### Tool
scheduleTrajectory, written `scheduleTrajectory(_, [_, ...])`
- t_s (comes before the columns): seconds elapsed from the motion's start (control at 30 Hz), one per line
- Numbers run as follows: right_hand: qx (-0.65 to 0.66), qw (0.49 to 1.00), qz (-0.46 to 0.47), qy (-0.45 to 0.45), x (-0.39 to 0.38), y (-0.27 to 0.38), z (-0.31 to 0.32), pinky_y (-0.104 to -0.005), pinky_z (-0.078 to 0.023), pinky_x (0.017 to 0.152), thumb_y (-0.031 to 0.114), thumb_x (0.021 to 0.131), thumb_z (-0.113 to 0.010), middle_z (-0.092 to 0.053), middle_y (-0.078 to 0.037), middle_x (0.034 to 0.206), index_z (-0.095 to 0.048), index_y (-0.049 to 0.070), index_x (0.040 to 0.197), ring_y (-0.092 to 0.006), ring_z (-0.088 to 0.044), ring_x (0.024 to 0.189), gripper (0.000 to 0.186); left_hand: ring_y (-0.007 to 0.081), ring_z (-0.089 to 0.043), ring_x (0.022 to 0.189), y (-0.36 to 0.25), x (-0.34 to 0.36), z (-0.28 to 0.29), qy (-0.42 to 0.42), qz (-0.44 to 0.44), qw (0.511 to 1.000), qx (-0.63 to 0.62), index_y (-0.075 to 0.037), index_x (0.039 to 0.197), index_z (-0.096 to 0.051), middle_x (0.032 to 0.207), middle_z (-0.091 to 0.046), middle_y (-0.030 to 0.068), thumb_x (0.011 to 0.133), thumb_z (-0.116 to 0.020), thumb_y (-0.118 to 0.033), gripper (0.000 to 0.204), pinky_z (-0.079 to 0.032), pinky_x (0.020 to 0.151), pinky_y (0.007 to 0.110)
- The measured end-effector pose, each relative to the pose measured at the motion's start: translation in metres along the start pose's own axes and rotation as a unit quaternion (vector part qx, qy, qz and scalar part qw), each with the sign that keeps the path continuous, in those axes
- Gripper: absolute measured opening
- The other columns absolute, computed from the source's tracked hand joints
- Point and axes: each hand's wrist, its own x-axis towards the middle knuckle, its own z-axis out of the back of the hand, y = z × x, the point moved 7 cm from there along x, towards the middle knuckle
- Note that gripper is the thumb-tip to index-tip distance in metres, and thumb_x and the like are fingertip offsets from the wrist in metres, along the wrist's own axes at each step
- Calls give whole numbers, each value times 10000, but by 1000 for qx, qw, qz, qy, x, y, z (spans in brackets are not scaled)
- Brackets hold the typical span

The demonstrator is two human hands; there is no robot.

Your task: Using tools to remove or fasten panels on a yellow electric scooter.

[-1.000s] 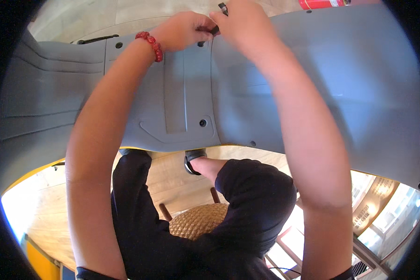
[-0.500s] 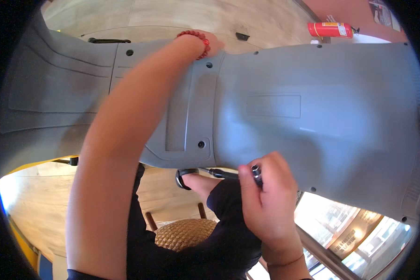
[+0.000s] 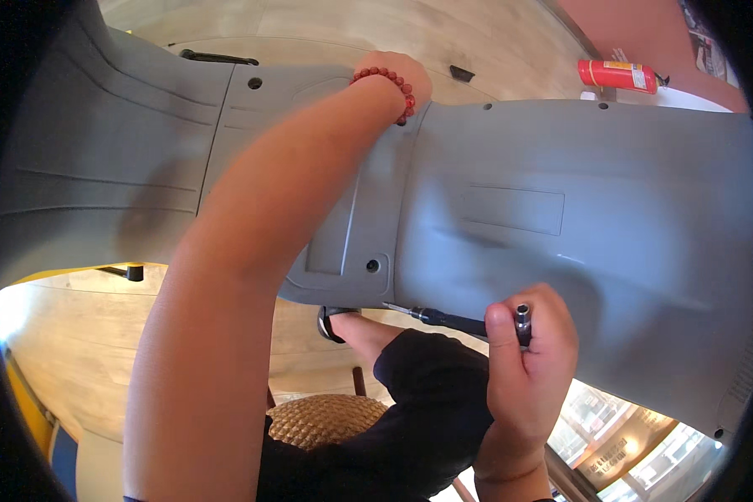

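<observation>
A large grey plastic casing [image 3: 510, 276] with recessed screw holes stretches across the view. My left arm reaches over it, and my left hand [image 3: 402, 74], with a red bead bracelet [image 3: 391, 88] at the wrist, rests at the far edge; its fingers are hidden behind that edge. On the near side my right hand [image 3: 531, 368] is closed around a black screwdriver [image 3: 448, 319] with a cross handle ending in a metal socket. Its thin shaft points left, the tip at the casing's near edge, below a screw hole [image 3: 372, 266]. Whether the tip touches the casing I cannot tell.
A woven stool [image 3: 326, 421] stands below, beside my dark-trousered leg [image 3: 427, 376]. On the wooden floor beyond the casing lies a small black piece [image 3: 461, 74]. A red fire extinguisher [image 3: 617, 76] is at the far right, and a glass case [image 3: 627, 439] at the near right.
The whole view has shifted, so the casing and both arms sit further right. The screwdriver's shaft and tip show more plainly at the near edge. My right hand keeps its grip.
</observation>
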Motion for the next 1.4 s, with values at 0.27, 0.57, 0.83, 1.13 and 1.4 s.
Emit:
scheduleTrajectory(0.27, [29,998,12,-58,-1,-16,-6,-309,-311,510,23,784,-651,-411,-92,601,-459,-25,659,-195,-381,527,234,320,-615,982,4,-7,-42,-58,0,997,-57,-39,1082,-614,1055,-645,161,905,-452,-205,292,-464,871,449])
scheduleTrajectory(0.57, [127,985,5,-112,-1,-10,-4,-278,-261,503,32,808,-649,-347,-39,577,-405,-17,630,-116,-303,547,306,280,-353,1296,5,-117,-63,-200,-21,978,62,-166,1350,-411,1417,-371,114,945,-422,-354,447,-300,1023,520])
scheduleTrajectory(0.83, [158,978,-33,-135,-9,-22,-3,-285,-271,506,46,815,-644,-349,-46,575,-393,-32,629,-120,-312,542,321,257,-270,1361,3,-137,-77,-212,34,972,99,-208,1409,-344,1478,-302,58,971,-355,-358,463,-224,1016,633])
scheduleTrajectory(1.13, [86,994,29,-55,-21,-13,-18,-388,-325,512,118,788,-648,-444,-180,615,-426,-43,618,-319,-388,527,323,271,-234,1376,-31,-163,-68,-167,96,980,56,-165,1423,-310,1492,-263,70,964,-356,-347,496,-208,984,690])
scheduleTrajectory(1.4, [85,996,21,6,-33,-27,-9,-291,-374,512,140,845,-628,-459,-64,611,-470,-36,641,-143,-503,512,312,296,-197,1384,-37,-171,-71,-163,134,977,15,-136,1423,-309,1501,-243,64,960,-350,-344,510,-158,968,748])
